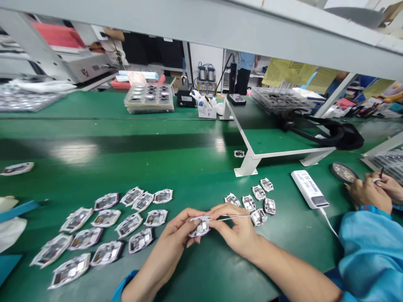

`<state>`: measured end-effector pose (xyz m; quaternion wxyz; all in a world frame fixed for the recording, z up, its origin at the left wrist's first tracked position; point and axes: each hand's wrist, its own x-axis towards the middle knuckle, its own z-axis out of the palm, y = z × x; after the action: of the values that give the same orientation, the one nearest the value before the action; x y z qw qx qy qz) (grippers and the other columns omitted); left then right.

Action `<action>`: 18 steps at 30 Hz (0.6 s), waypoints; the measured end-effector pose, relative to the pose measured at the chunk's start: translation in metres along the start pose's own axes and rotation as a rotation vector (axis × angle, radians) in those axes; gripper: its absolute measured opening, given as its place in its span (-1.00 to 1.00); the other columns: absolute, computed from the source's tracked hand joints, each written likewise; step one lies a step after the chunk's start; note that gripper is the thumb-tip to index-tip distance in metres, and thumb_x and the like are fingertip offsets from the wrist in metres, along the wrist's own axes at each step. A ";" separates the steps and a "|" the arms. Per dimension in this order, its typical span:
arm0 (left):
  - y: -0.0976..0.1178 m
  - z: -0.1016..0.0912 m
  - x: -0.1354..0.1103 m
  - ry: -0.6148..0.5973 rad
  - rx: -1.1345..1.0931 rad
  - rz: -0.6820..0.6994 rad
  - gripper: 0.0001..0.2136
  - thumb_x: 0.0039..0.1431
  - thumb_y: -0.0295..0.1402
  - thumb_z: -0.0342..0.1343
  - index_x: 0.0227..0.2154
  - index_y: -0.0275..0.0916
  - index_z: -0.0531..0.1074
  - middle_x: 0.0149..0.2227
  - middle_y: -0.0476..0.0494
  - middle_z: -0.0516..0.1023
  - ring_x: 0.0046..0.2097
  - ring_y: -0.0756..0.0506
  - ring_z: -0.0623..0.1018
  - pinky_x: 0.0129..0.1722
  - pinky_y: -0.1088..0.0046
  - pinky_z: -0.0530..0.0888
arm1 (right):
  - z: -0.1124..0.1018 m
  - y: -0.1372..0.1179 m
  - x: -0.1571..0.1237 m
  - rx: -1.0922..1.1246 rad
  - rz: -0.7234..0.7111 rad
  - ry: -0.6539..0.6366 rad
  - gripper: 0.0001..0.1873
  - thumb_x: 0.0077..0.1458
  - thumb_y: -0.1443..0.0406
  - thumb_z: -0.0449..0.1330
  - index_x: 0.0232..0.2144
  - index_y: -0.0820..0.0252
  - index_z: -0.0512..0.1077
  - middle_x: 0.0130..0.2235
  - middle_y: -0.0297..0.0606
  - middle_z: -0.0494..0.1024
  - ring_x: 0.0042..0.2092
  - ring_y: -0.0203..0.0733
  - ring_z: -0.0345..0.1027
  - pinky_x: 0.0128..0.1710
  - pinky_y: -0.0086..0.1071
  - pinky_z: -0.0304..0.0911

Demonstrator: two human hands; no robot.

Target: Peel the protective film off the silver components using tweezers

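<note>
My left hand pinches a small flat electronic part with a white edge, held just above the green table. My right hand meets it from the right, fingers closed on thin tweezers whose tips rest on the part. To the left lie several similar parts in loose rows. A smaller group of parts lies just beyond my right hand.
A white power bank with a cable lies at right. A co-worker's hands and blue sleeve are at the far right. A raised white stand, trays of parts and a black headset sit farther back.
</note>
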<state>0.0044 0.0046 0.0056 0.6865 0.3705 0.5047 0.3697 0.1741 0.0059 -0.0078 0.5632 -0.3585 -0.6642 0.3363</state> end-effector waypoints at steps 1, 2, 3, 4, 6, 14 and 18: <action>0.001 0.000 -0.001 -0.007 0.006 0.001 -0.78 0.05 -0.16 0.27 -0.37 -0.20 0.54 -0.44 0.01 0.46 -0.44 -0.01 0.35 -0.47 0.52 0.27 | 0.000 0.001 0.000 0.003 -0.003 0.000 -0.98 0.14 0.35 0.28 -0.33 0.14 0.53 -0.30 -0.21 0.69 -0.23 -0.17 0.61 -0.20 -0.32 0.51; 0.002 0.001 -0.001 -0.015 0.016 0.008 -0.78 0.05 -0.15 0.27 -0.36 -0.21 0.54 -0.44 0.01 0.46 -0.44 -0.01 0.34 -0.48 0.52 0.26 | 0.000 0.001 0.000 0.004 -0.008 0.000 -0.98 0.14 0.35 0.28 -0.33 0.14 0.53 -0.30 -0.21 0.69 -0.23 -0.17 0.61 -0.20 -0.32 0.51; 0.003 0.001 -0.002 -0.022 0.028 0.022 -0.76 0.05 -0.14 0.27 -0.35 -0.22 0.54 -0.45 0.01 0.45 -0.45 -0.01 0.34 -0.49 0.52 0.25 | 0.000 0.002 0.000 0.005 -0.013 0.001 -0.98 0.15 0.35 0.28 -0.33 0.14 0.53 -0.31 -0.21 0.69 -0.23 -0.17 0.61 -0.20 -0.32 0.51; 0.003 0.000 -0.003 -0.030 0.045 0.035 -0.75 0.05 -0.14 0.27 -0.34 -0.22 0.54 -0.45 0.01 0.44 -0.45 -0.01 0.33 -0.49 0.52 0.24 | 0.000 0.003 0.000 0.004 -0.021 0.004 -0.98 0.15 0.35 0.27 -0.33 0.14 0.53 -0.31 -0.21 0.69 -0.23 -0.17 0.61 -0.20 -0.31 0.51; 0.002 0.000 -0.004 -0.044 0.086 0.068 -0.74 0.06 -0.14 0.28 -0.28 -0.20 0.54 -0.44 0.00 0.46 -0.43 -0.03 0.37 -0.46 0.51 0.28 | 0.000 0.005 0.001 -0.007 -0.041 0.015 -0.98 0.15 0.35 0.28 -0.33 0.14 0.53 -0.32 -0.22 0.69 -0.24 -0.17 0.61 -0.20 -0.31 0.51; -0.008 0.001 -0.003 -0.061 0.137 0.198 -0.61 -0.06 -0.16 0.40 -0.18 -0.18 0.49 -0.21 -0.12 0.59 -0.13 -0.19 0.50 -0.08 0.38 0.41 | -0.002 0.004 0.004 -0.022 -0.043 0.079 -0.96 0.14 0.29 0.29 -0.37 0.13 0.53 -0.35 -0.24 0.68 -0.29 -0.18 0.59 -0.25 -0.34 0.50; -0.008 0.000 -0.002 -0.056 0.160 0.220 -0.64 -0.03 -0.20 0.37 -0.17 -0.18 0.50 -0.24 -0.08 0.60 -0.15 -0.17 0.51 -0.10 0.42 0.42 | -0.001 0.005 0.004 0.002 -0.057 0.088 -0.96 0.12 0.31 0.30 -0.37 0.16 0.53 -0.35 -0.21 0.68 -0.29 -0.18 0.60 -0.25 -0.34 0.49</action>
<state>0.0050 -0.0008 -0.0011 0.6239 0.4874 0.4694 0.3910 0.1751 0.0115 -0.0100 0.6017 -0.3531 -0.6483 0.3047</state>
